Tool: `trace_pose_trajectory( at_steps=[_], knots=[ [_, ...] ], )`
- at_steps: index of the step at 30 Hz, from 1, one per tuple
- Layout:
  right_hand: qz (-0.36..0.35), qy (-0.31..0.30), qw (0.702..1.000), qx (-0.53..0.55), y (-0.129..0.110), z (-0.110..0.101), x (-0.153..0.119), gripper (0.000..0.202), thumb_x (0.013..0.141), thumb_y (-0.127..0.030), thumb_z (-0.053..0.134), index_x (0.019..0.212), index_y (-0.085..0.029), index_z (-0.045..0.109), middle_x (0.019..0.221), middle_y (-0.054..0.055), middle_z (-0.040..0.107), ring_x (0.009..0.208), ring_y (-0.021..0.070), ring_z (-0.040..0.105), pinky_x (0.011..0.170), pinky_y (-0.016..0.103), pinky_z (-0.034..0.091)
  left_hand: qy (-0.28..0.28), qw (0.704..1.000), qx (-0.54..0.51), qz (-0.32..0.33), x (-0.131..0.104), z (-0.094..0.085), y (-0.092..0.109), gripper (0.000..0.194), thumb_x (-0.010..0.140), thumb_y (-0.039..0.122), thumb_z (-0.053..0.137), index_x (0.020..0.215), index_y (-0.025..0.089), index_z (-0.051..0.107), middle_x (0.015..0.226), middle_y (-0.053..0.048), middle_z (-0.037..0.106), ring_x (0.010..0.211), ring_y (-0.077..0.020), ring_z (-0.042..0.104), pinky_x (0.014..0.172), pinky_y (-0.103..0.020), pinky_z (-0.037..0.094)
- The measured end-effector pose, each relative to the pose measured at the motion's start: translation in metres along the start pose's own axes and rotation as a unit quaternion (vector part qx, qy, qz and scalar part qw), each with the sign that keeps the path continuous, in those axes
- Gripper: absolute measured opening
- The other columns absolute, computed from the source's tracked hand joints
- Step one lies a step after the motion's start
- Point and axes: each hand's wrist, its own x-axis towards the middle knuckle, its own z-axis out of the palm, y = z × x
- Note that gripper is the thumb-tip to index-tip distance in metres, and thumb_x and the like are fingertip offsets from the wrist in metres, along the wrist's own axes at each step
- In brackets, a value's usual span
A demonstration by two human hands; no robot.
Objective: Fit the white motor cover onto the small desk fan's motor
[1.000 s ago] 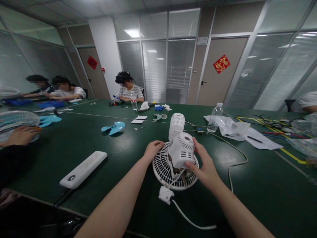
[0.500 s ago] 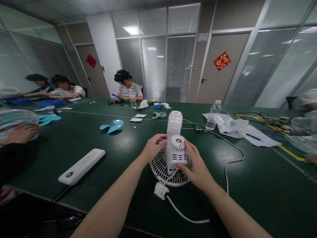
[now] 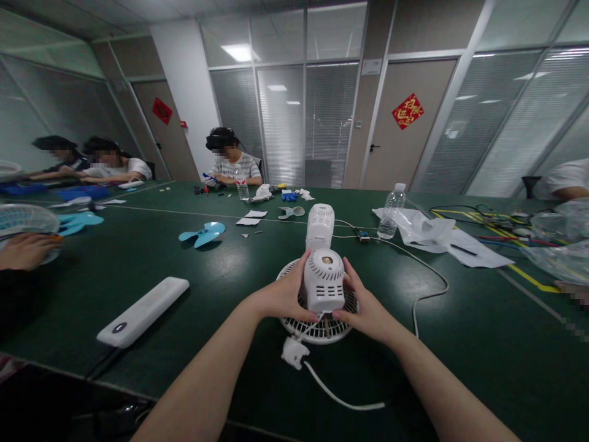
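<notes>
A white fan motor housing [image 3: 324, 285], with vent slots and a round opening on top, sits over a white round fan grille [image 3: 317, 333] on the table. My left hand [image 3: 291, 287] grips the housing's left side, thumb at its near lower edge. On the right side my right hand [image 3: 365, 307] holds it too, fingers along the wall and thumb at the front. Behind the housing stands a white elongated part [image 3: 321, 224]; how they join is hidden. Close to the grille's near edge lies a small white block [image 3: 295, 352] with a white cable [image 3: 335, 399].
Left of my arms lie a white power bank [image 3: 147, 310] and a blue fan blade [image 3: 202, 234]. A water bottle [image 3: 392, 212] stands by a crumpled plastic bag [image 3: 426, 226] at right. Another person's hand [image 3: 28, 248] rests on a grille at far left. Wires lie far right.
My left hand has moved from the housing's upper left to wrap its left side, thumb now at the near edge. The right hand stays on the right side. The view has shifted slightly.
</notes>
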Motion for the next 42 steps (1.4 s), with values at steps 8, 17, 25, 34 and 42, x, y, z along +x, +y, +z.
trace_pose_trajectory(
  at_steps=[8,17,25,34,42],
  knots=[
    [0.001,0.036,0.999,-0.032,0.000,0.012,0.003,0.106,0.072,-0.033,0.076,0.150,-0.026,0.005,0.147,0.012,0.037,0.134,0.0268,0.038,0.113,0.049,0.027,-0.007,1.000,-0.011,0.019,-0.001,-0.007,-0.006,0.138,0.056,0.042,0.082,0.145,0.029,-0.022,0.158,-0.012,0.004,0.143,-0.0383,0.014,0.114,-0.058,0.016],
    [0.043,0.027,0.999,-0.016,-0.007,0.006,0.002,0.100,0.072,-0.031,0.076,0.149,-0.030,0.011,0.140,0.008,0.044,0.129,0.0262,0.044,0.109,0.049,0.033,-0.040,0.999,-0.019,-0.009,-0.001,-0.010,-0.013,0.125,0.057,0.043,0.080,0.150,0.026,-0.002,0.155,-0.013,0.015,0.141,-0.0373,0.020,0.114,-0.057,0.018],
    [0.038,0.010,0.999,0.010,-0.009,0.002,0.002,0.096,0.073,-0.028,0.074,0.148,-0.029,0.013,0.140,0.009,0.044,0.130,0.0271,0.043,0.109,0.050,0.033,-0.049,0.998,-0.042,-0.017,0.001,-0.012,-0.019,0.117,0.058,0.043,0.079,0.149,0.027,0.007,0.153,-0.014,0.023,0.139,-0.0370,0.026,0.112,-0.058,0.021],
    [0.009,-0.005,0.999,0.034,-0.005,0.004,0.002,0.101,0.072,-0.035,0.076,0.148,-0.027,0.010,0.146,0.012,0.036,0.135,0.0274,0.037,0.112,0.050,0.029,-0.024,0.998,-0.050,-0.012,0.003,-0.009,-0.021,0.114,0.056,0.042,0.080,0.148,0.024,0.015,0.150,-0.015,0.030,0.136,-0.0378,0.030,0.111,-0.057,0.024],
    [0.013,0.008,1.000,0.013,-0.003,0.006,0.005,0.099,0.073,-0.031,0.075,0.148,-0.028,0.012,0.145,0.011,0.039,0.134,0.0272,0.038,0.113,0.050,0.028,-0.024,0.999,-0.031,-0.008,0.002,-0.010,-0.021,0.116,0.054,0.043,0.082,0.147,0.023,0.015,0.150,-0.016,0.027,0.138,-0.0374,0.028,0.112,-0.058,0.022]
  ],
)
